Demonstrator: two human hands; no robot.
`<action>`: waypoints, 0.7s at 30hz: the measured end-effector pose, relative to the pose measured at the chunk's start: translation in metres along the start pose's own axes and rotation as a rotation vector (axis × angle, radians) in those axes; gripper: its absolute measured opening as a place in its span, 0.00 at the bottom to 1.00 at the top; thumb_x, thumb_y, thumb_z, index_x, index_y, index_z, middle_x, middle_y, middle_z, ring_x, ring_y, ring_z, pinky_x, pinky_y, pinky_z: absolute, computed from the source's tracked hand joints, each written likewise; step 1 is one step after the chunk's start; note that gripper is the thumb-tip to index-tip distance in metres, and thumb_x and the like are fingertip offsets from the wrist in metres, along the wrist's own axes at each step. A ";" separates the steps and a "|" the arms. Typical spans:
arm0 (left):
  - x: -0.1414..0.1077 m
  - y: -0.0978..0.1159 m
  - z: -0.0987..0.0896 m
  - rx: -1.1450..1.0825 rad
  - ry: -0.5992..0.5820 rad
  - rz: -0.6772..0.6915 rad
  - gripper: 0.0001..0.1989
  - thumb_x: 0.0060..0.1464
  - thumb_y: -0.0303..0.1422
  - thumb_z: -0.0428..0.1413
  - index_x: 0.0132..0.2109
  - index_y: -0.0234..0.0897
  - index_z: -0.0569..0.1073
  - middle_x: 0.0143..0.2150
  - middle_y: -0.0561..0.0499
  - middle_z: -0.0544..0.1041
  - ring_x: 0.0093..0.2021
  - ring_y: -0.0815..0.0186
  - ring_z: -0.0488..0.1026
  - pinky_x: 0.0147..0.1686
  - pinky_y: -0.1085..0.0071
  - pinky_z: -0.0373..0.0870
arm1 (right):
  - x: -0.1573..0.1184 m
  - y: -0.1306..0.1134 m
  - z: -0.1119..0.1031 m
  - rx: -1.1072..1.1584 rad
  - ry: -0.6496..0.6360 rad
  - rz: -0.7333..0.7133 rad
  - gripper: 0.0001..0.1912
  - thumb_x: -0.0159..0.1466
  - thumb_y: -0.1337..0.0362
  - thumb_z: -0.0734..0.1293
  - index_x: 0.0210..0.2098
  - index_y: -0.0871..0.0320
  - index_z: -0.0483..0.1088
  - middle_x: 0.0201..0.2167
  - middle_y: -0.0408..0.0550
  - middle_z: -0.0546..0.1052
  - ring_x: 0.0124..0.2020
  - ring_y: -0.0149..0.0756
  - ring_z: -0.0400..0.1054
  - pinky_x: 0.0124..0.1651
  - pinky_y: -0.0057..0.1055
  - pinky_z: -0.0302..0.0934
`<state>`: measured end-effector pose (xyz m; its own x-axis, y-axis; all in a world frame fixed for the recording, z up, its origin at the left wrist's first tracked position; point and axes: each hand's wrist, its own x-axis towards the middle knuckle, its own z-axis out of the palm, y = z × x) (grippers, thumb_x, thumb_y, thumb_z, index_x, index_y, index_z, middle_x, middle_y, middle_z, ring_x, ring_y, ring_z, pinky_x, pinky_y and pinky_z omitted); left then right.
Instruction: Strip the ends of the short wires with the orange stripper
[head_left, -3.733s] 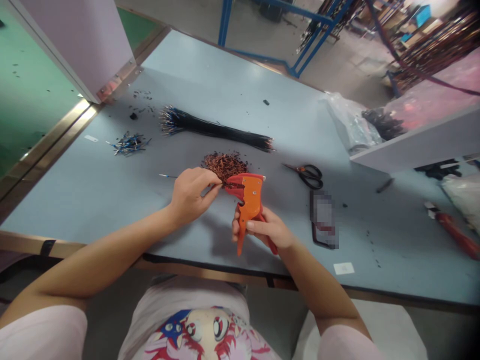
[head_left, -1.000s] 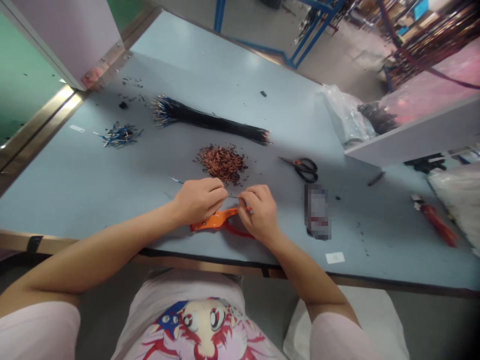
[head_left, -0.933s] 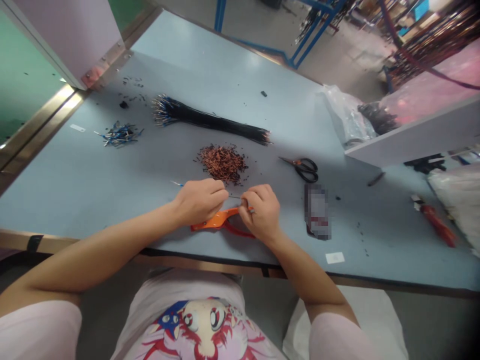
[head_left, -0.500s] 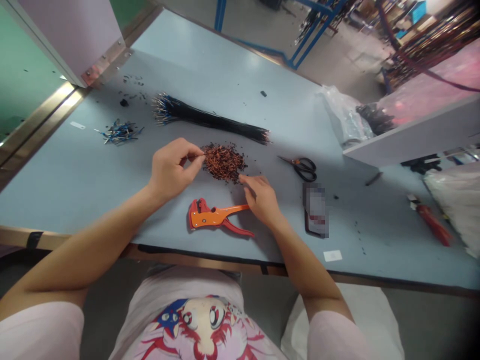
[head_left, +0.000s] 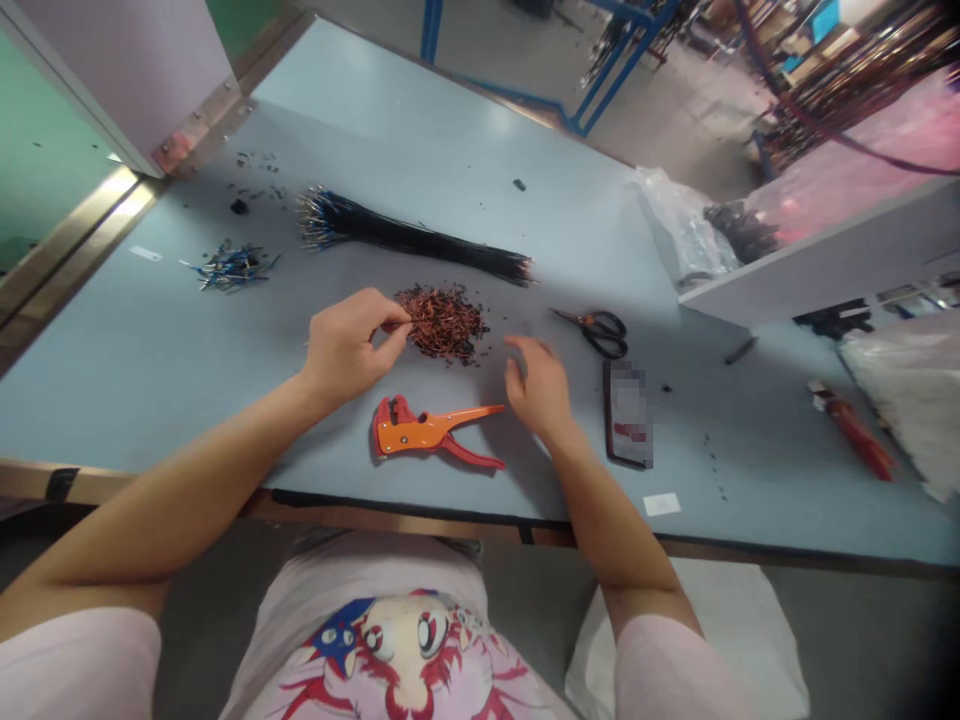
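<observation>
Wire-harness workshop: a pale blue workbench (head_left: pixel 375 120) carries a bundle of black wires (head_left: pixel 412 240) and an orange wire stripper (head_left: pixel 420 432), blue steel racks (head_left: pixel 622 50) beyond.

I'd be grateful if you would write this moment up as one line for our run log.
left hand: pinched at reddish-brown clippings pile | right hand: open, beside orange wire stripper

Long bundle of black wires (head_left: pixel 412 238) lying across the pale blue surface (head_left: pixel 375 100), with a small messy clump of blue-tipped wires (head_left: pixel 234 268) off to the left. Over to the right there's a pair of black-handled scissors (head_left: pixel 604 333), a pixelated blob (head_left: pixel 628 415) I can't make out, a red-handled tool (head_left: pixel 855 428), and a clear plastic bag (head_left: pixel 682 228) holding something dark. Blue metal rack (head_left: pixel 600 70) on the floor past the far edge.
</observation>
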<state>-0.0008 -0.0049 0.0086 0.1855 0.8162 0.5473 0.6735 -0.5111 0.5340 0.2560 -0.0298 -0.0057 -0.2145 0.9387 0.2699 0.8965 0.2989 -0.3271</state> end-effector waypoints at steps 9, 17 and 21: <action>-0.002 0.002 0.000 -0.026 -0.012 -0.002 0.05 0.53 0.30 0.52 0.32 0.38 0.72 0.27 0.53 0.72 0.26 0.70 0.65 0.30 0.71 0.61 | 0.000 0.004 0.009 0.092 -0.106 -0.045 0.23 0.59 0.73 0.56 0.55 0.61 0.59 0.53 0.57 0.69 0.55 0.46 0.60 0.56 0.46 0.55; -0.001 -0.003 0.004 -0.074 0.020 0.025 0.04 0.52 0.28 0.51 0.31 0.36 0.70 0.27 0.53 0.69 0.27 0.70 0.63 0.29 0.72 0.61 | -0.011 -0.027 -0.016 0.132 -0.253 -0.085 0.10 0.64 0.61 0.60 0.41 0.59 0.68 0.39 0.52 0.75 0.43 0.42 0.66 0.47 0.39 0.59; -0.002 -0.002 0.005 -0.069 0.029 0.006 0.03 0.51 0.27 0.52 0.31 0.37 0.69 0.26 0.54 0.68 0.25 0.71 0.62 0.29 0.72 0.60 | -0.017 -0.042 -0.024 0.102 -0.487 -0.184 0.24 0.54 0.48 0.68 0.43 0.58 0.67 0.40 0.52 0.72 0.43 0.44 0.63 0.44 0.39 0.58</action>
<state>0.0009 -0.0038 0.0036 0.1678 0.8056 0.5683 0.6216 -0.5339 0.5733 0.2311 -0.0630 0.0252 -0.5416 0.8329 -0.1133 0.7901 0.4584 -0.4069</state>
